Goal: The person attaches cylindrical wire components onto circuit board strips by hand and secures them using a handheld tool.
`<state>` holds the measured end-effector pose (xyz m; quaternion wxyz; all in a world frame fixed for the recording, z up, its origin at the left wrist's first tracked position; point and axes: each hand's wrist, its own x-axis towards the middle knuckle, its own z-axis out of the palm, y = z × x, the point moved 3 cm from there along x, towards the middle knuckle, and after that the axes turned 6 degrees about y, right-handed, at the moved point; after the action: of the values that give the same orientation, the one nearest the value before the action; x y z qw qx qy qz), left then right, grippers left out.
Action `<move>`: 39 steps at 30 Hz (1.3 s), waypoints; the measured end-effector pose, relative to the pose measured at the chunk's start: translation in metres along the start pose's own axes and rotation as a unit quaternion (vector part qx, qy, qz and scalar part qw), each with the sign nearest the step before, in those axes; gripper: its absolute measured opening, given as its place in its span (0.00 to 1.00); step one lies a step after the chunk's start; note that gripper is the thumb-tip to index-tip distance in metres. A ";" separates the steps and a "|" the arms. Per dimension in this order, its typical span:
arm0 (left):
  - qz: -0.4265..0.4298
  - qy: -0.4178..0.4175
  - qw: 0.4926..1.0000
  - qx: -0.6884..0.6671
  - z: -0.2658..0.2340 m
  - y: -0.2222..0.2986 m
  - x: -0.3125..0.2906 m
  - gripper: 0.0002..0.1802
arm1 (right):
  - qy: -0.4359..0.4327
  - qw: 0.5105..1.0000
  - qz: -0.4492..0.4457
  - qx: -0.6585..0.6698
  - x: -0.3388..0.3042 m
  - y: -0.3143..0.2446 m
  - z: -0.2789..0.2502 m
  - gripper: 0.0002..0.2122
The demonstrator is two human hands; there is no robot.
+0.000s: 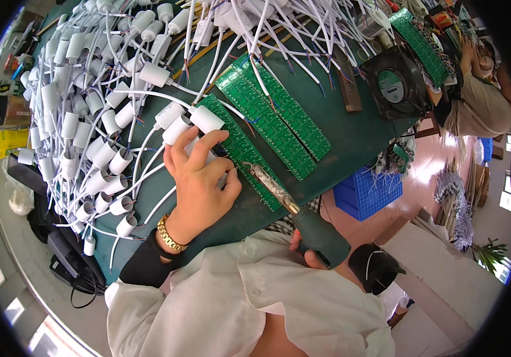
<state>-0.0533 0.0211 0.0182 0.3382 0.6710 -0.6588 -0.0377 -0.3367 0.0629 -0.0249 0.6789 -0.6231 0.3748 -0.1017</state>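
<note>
On the left, a large heap of white sockets (71,125) with cables covers the bench (350,140). The left hand (199,178) has its fingers bent over a few nearer sockets beside the closest green board (240,144); whether it pinches anything is unclear. Rightward, the right hand (309,254), partly hidden, is wrapped around a soldering iron (321,235), its tip over that board. Two more boards (297,122) lie alongside, with loose cable ends above them. Judging by the heap and these free ends, joining has barely begun here and most remains.
</note>
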 end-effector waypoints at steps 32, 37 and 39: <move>-0.004 0.029 1.000 0.010 0.005 -0.003 -0.005 0.08 | 0.100 0.987 0.039 0.124 -0.002 -0.019 0.020 0.21; -0.013 0.034 0.999 0.005 0.004 -0.003 -0.005 0.07 | 0.073 0.996 -0.037 0.030 -0.009 0.004 0.013 0.19; -0.015 0.032 0.999 0.005 0.003 -0.003 -0.004 0.07 | 0.124 0.988 0.068 0.064 -0.005 0.002 0.014 0.20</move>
<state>-0.0530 0.0235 0.0127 0.3554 0.6831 -0.6378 -0.0183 -0.3322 0.0767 -0.0260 0.6710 -0.5343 0.4901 -0.1553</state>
